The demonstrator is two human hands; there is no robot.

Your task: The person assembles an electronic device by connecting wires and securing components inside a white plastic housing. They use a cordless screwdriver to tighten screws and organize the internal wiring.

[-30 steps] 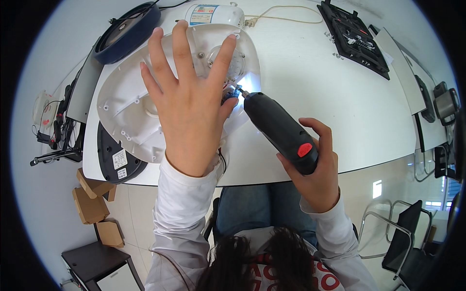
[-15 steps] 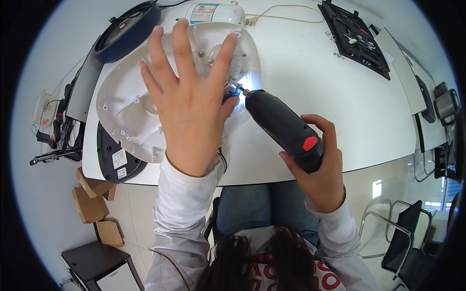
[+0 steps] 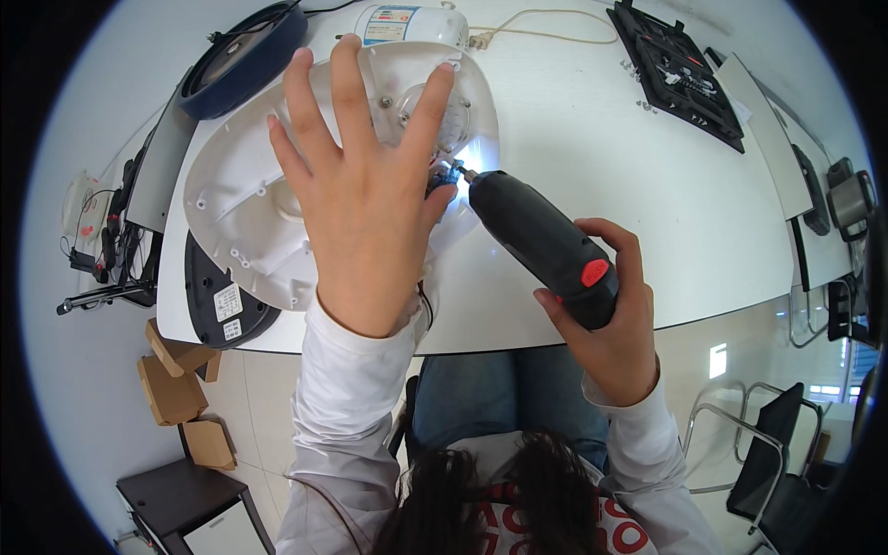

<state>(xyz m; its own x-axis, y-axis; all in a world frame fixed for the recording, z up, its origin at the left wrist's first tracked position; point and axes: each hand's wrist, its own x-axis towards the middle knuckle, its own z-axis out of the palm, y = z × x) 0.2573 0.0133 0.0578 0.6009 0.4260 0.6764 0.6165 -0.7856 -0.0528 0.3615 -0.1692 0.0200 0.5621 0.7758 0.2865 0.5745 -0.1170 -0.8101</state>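
A black electric screwdriver (image 3: 536,236) with a red button is gripped at its rear end by my right hand (image 3: 612,324). Its bit points left at a small blue part (image 3: 444,176) inside a white plastic housing (image 3: 245,199), and its lamp throws a bright patch there. Whether the bit touches a screw is too small to tell. Spread fingers lie across the housing: my left hand (image 3: 365,190) is open, fingertips toward the far rim, thumb beside the blue part. Under the palm much of the housing is hidden. A clear round piece with screws (image 3: 444,116) sits near its far right side.
At the far right lies a black tool case (image 3: 680,74) with loose screws (image 3: 645,106) beside it. Behind the housing are a white cylindrical part (image 3: 412,26) with a cord and a dark blue round base (image 3: 242,60). A black cover (image 3: 222,301) lies at the table's near left edge.
The screwdriver and my right hand have shifted very slightly to the right. My left hand stays in nearly the same place on the housing.
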